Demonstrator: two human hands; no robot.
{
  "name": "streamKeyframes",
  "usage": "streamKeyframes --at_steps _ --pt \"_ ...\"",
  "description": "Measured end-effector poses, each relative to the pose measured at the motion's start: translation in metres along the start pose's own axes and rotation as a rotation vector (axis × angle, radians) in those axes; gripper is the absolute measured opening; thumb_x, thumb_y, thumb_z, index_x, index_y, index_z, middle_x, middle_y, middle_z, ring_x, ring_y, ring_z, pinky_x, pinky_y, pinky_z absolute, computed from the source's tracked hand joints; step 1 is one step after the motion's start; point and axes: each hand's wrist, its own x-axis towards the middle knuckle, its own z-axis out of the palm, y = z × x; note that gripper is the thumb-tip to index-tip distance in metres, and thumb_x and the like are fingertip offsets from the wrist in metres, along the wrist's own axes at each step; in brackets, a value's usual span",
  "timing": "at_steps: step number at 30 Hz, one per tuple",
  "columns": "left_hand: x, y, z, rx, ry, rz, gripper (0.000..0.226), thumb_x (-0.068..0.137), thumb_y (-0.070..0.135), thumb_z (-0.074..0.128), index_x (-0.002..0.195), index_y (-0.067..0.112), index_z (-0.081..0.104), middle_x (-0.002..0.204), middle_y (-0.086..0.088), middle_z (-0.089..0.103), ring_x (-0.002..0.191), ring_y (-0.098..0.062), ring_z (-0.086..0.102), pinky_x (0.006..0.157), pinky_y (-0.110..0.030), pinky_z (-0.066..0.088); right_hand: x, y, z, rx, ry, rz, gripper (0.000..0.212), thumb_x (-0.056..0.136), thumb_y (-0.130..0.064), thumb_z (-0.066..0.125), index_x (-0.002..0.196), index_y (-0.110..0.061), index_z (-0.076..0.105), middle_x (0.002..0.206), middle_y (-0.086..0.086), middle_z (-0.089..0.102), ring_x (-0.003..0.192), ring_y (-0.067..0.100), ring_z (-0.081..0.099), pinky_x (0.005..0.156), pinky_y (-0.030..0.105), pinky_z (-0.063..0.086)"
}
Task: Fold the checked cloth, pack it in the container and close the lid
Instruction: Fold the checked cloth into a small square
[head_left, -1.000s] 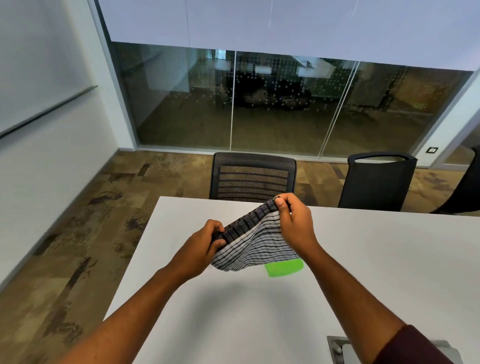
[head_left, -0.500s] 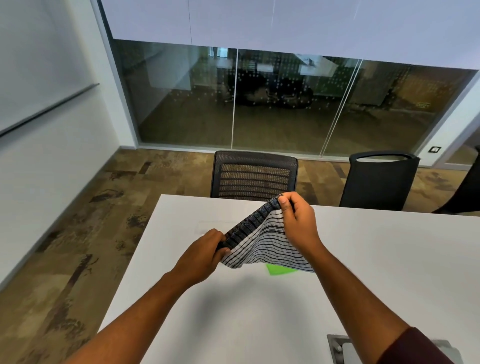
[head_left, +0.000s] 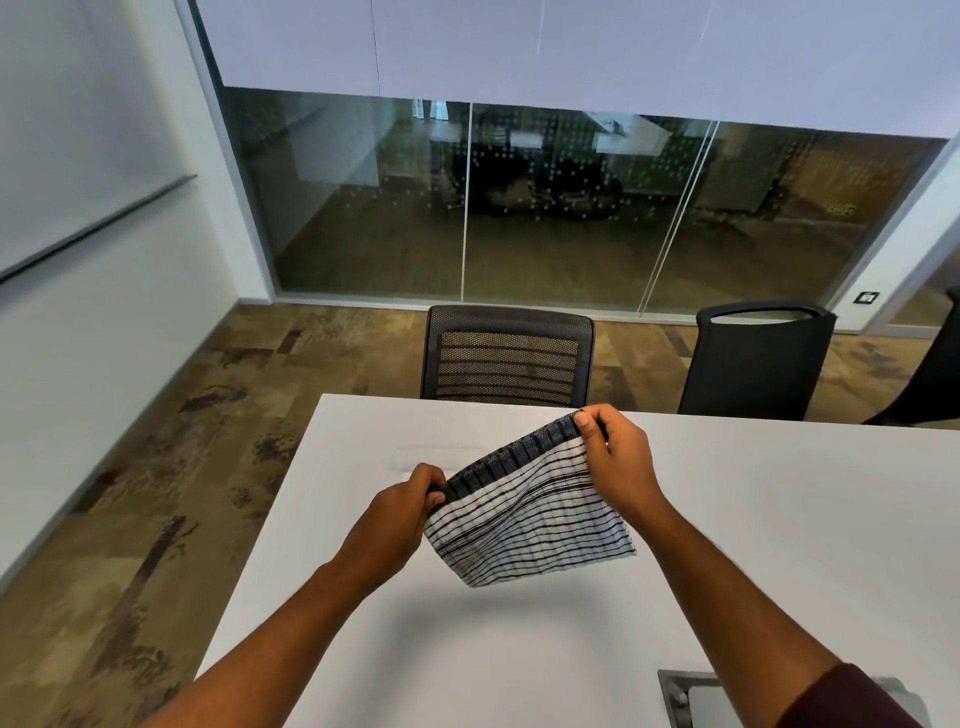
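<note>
At centre frame the left hand (head_left: 402, 512) pinches the lower-left end of the checked cloth (head_left: 530, 514) — its dark-banded edge slants up to the right hand (head_left: 615, 457), which grips the upper corner. The cloth hangs above the white table (head_left: 779, 519).

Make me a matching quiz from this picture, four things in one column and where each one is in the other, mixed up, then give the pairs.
1. left hand
2. right hand
3. checked cloth
4. mesh-back chair

A. behind the table's far edge
B. grips the cloth's lower dark corner
C. hangs in the air between both hands
D. pinches the cloth's raised dark corner

Pairs: 1-B, 2-D, 3-C, 4-A
</note>
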Motion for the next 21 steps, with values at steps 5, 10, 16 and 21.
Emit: streamKeyframes --at_steps 5,10,16,21 --pt "0.001 -0.002 -0.001 -0.122 0.079 0.053 0.01 0.097 0.017 0.064 0.094 0.026 0.062 0.088 0.016 0.067 0.084 -0.008 0.065 0.071 -0.03 0.056 0.0 0.003 0.002 0.003 0.009 -0.005 0.022 0.105 -0.029 0.049 0.106 -0.018 0.067 0.097 0.0 0.071 0.091 0.017 0.066 0.082 0.043 0.061" --pt "0.0 -0.005 -0.002 -0.11 0.128 0.002 0.017 0.099 0.022 0.061 0.106 0.035 0.054 0.089 0.016 0.065 0.086 -0.006 0.063 0.072 -0.02 0.052 -0.002 0.01 0.001 -0.03 0.016 -0.04 0.019 0.105 -0.028 0.049 0.103 -0.02 0.066 0.093 -0.002 0.07 0.089 0.015 0.065 0.078 0.039 0.059" --pt "-0.002 -0.001 -0.001 0.011 0.192 0.09 0.026 0.107 0.032 0.041 0.103 0.021 0.064 0.094 0.011 0.049 0.084 -0.001 0.054 0.073 -0.015 0.046 -0.012 0.021 0.008 -0.005 -0.009 -0.004 0.021 0.107 -0.028 0.042 0.099 -0.019 0.06 0.089 0.0 0.067 0.084 0.02 0.065 0.07 0.036 0.057" --pt "0.002 0.004 0.0 -0.049 0.245 0.058 0.033 0.106 0.031 0.036 0.086 0.017 0.059 0.084 0.006 0.053 0.077 -0.008 0.055 0.068 -0.03 0.049 -0.016 0.025 0.011 0.005 -0.011 0.026 0.025 0.108 -0.028 0.038 0.101 -0.015 0.058 0.087 0.0 0.065 0.083 0.018 0.065 0.069 0.034 0.056"
